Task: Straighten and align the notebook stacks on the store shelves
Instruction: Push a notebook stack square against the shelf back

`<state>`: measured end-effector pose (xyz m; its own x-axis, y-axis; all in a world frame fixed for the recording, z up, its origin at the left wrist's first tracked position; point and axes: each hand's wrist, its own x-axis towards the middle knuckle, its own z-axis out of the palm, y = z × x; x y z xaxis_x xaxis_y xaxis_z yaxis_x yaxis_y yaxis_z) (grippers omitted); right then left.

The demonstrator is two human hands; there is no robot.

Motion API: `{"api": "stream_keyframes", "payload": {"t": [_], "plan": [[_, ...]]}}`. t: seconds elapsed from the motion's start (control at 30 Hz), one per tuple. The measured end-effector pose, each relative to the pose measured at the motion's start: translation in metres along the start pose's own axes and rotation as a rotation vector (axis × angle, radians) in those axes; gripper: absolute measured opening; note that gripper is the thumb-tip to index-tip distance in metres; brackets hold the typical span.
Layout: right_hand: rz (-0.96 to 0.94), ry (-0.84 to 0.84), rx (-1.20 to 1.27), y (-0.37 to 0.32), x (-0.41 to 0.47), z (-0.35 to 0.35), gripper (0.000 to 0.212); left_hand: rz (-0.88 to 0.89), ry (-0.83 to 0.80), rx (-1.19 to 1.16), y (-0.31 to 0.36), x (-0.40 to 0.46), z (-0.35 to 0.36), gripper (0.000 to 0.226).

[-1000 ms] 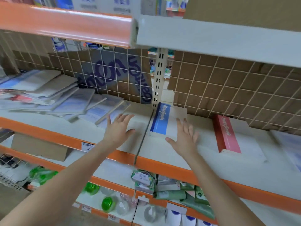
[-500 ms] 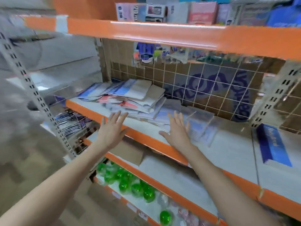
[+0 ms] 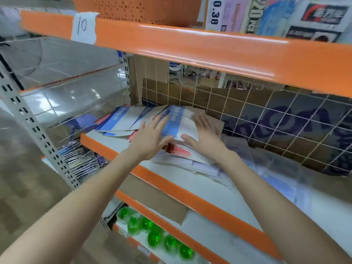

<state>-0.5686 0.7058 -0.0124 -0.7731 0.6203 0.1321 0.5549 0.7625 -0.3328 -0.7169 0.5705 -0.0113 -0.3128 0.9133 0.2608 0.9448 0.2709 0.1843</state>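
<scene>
A messy pile of thin notebooks lies on the white middle shelf [image 3: 190, 180], fanned out and crooked. The top blue-and-white notebook [image 3: 181, 121] sits between my hands. My left hand [image 3: 150, 138] lies flat with straight fingers against its left side. On the notebook's right side rests my right hand [image 3: 203, 134], also flat, thumb at the near edge. Another blue-and-white notebook [image 3: 122, 119] lies further left. A red notebook [image 3: 179, 150] pokes out under the pile, and wrapped pale notebooks [image 3: 200, 164] spread to the right.
An orange-fronted shelf [image 3: 190, 48] hangs close above, with a paper tag marked 10 [image 3: 82, 27]. A wire grid backed by cardboard [image 3: 266, 115] closes the rear. A perforated upright [image 3: 38, 138] stands left. Green bottles [image 3: 152, 233] and a cardboard sheet [image 3: 154, 201] lie below.
The view swung left from the tidy blue and red notebooks to the messy pile. Both hands moved forward from above the shelf edge and now rest on the top notebook.
</scene>
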Motion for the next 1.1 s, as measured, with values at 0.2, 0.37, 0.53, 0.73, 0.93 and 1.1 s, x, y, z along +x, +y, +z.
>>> {"api": "stream_keyframes", "payload": {"t": [0.2,0.37,0.53,0.73,0.93,1.1], "plan": [[0.023,-0.207,0.007,0.006,0.025,0.009,0.086,0.192,-0.292,0.094,-0.027,0.047,0.002,0.110],[0.035,-0.215,0.022,0.006,0.012,0.012,0.089,0.241,-0.339,0.014,-0.036,0.047,0.010,0.100],[0.093,-0.173,-0.108,-0.012,-0.012,0.014,0.078,0.308,-0.313,0.075,-0.037,0.034,0.008,0.076],[0.241,-0.111,-0.191,-0.048,-0.065,0.026,0.077,0.310,-0.176,0.147,-0.016,-0.015,0.008,0.063],[0.366,-0.018,-0.155,-0.073,-0.143,0.027,0.082,0.395,-0.032,0.163,0.018,-0.071,0.013,0.074],[0.495,0.052,-0.149,-0.067,-0.212,0.015,0.083,0.496,-0.008,0.110,0.066,-0.107,0.023,0.068]]}}
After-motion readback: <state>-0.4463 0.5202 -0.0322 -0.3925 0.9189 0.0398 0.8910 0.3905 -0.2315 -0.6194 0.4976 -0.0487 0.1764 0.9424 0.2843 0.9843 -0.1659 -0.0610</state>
